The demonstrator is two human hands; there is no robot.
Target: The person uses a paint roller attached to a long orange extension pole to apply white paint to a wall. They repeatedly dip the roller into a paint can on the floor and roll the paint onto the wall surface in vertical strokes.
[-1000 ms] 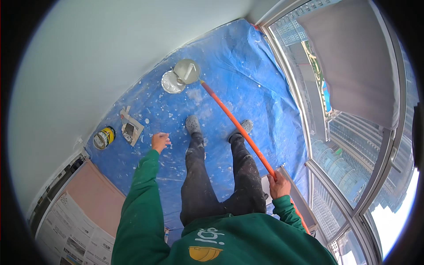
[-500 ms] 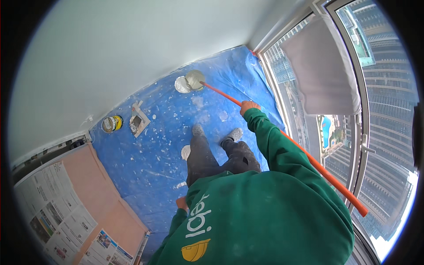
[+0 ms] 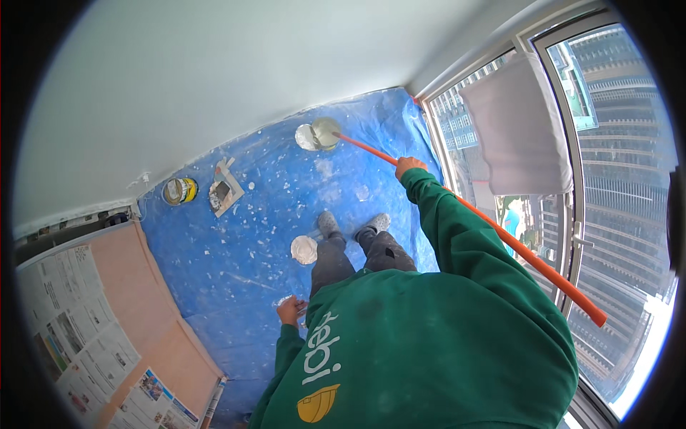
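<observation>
My right hand (image 3: 411, 167) is wrapped round a long orange pole (image 3: 525, 262). Its far end reaches into a round bucket (image 3: 326, 131) of pale paint on the floor; whatever is on that end cannot be made out. Against the bucket's left side lies a round white lid (image 3: 306, 138). My left hand (image 3: 291, 310) hangs low beside my body, its fingers loosely bent and apart, with nothing visible in them. A white round disc (image 3: 304, 249), perhaps another lid, lies left of my feet.
Paint-spotted blue sheeting (image 3: 250, 236) covers the floor. A yellow-and-black tin (image 3: 180, 191) and a paint-smeared grey piece with a tool (image 3: 226, 190) stand near the pale wall (image 3: 214, 86). Newspaper-covered boarding (image 3: 136, 286) is at left, windows (image 3: 572, 143) at right.
My left hand has come further into view, its fingers now showing. The view has shifted slightly; the pole's far end is still in the bucket, its near end a little higher.
</observation>
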